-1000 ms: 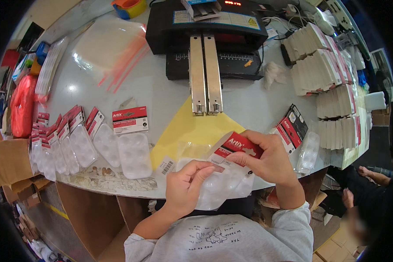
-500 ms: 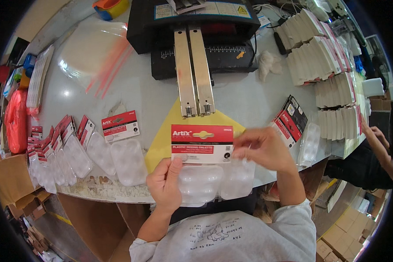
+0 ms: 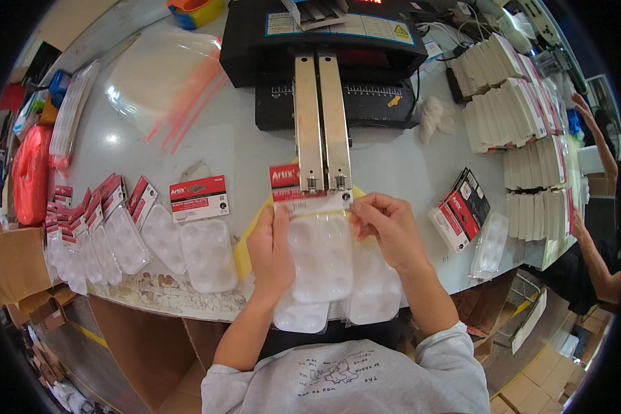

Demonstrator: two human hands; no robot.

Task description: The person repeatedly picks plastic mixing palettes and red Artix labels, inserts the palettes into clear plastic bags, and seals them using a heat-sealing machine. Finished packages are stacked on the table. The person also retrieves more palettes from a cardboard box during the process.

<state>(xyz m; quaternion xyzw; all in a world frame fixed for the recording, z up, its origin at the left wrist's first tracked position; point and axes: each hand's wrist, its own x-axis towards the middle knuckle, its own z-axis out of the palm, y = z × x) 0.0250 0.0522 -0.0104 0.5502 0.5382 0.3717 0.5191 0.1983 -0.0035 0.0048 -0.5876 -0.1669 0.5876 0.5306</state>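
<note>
Nearest you, at the table edge: two spare palettes [image 3: 301, 318] [image 3: 374, 293] peek out, one below and one to the right of the palette pack [image 3: 321, 259]. The pack lies between your hands, long axis pointing away from your chest, header card [image 3: 285, 179] at the far end, clear-bagged palette toward you.

Left hand [image 3: 272, 248]: at the pack's left edge, back of the hand outward, thumb laid along the front by the card's lower corner. It appears to grip there; fingers behind are hidden. Right hand [image 3: 386, 224]: at the opposite edge, wrist bent inward, thumb and forefinger together, pinching the pack's border near the card's lower right corner. Cannot tell whether card or only bag is caught. Both forearms slant inward from the lower edge.

Yellow sheet [image 3: 244, 252] shows left of your left hand. Beyond your thumbs, the card runs crosswise under the tips of two metal bars [image 3: 308, 124], which cover part of its face; contact cannot be told. Your right fingertips are nearer the bar ends than your left. The bars reach toward you from the black machine [image 3: 255, 55] farther back.
</note>
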